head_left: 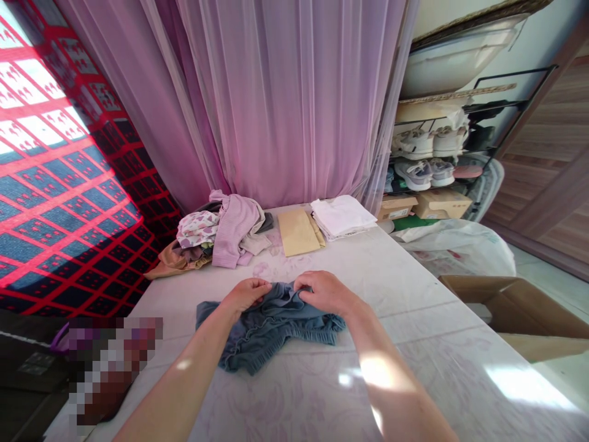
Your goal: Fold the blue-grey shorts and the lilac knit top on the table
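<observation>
A crumpled blue garment (pixel 271 334) with gathered elastic edges lies on the table (pixel 294 405) in front of me. My left hand (pixel 248 296) pinches its upper edge, thumb and fingers closed on the cloth. To the right, my right hand (pixel 322 291) grips the same edge, fingers curled into a fold. A short stretch of cloth shows between the hands; the lower part rests loosely on the tabletop. Whether it is shorts or another piece of clothing, I cannot tell.
Behind on the left is a heap of loose clothes (pixel 237 224). Folded yellow cloth (pixel 298 233) and a folded white stack (pixel 343 216) lie beside it. An open cardboard box (pixel 529 313) and a shoe rack (pixel 483 150) stand right; a purple curtain (pixel 294 104) hangs behind.
</observation>
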Action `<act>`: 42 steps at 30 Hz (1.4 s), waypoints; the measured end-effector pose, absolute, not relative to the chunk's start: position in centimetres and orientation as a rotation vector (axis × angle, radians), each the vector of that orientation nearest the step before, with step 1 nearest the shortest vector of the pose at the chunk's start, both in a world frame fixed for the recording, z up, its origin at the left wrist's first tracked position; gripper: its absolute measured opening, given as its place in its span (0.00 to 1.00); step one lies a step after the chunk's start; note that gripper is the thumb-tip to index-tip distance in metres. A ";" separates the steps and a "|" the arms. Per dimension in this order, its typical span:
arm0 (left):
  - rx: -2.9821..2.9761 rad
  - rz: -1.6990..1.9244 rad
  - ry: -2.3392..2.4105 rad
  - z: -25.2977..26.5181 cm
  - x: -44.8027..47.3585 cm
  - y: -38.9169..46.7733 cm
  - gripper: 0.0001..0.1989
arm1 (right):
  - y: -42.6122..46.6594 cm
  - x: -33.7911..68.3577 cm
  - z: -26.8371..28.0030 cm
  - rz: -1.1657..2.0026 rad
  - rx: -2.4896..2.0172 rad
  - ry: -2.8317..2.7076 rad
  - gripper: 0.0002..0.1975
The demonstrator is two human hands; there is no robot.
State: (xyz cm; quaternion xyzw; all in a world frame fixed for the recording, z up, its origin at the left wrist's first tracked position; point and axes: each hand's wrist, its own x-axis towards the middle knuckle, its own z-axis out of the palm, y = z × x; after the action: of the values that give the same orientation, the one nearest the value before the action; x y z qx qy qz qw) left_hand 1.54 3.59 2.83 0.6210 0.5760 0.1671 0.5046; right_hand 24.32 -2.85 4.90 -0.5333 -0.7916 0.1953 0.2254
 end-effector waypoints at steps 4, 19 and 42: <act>1.399 0.672 1.276 3.0 2.2 3.3 0.21 | -2.9 24.3 4.7 0.589 -1.467 -2.220 0.14; 1.440 0.877 1.398 1.0 2.8 2.5 0.19 | -3.2 23.5 5.0 0.692 -1.459 -2.328 0.14; 2.198 0.510 1.430 6.5 4.0 0.0 0.35 | -3.0 22.6 5.5 0.408 -1.330 -2.153 0.15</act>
State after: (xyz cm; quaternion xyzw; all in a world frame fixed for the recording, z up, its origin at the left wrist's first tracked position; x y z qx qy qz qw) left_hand 3.98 0.00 6.49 0.8002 0.5205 0.1856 0.2331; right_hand 22.65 -3.01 5.53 -0.4972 -0.8051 0.1524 0.2851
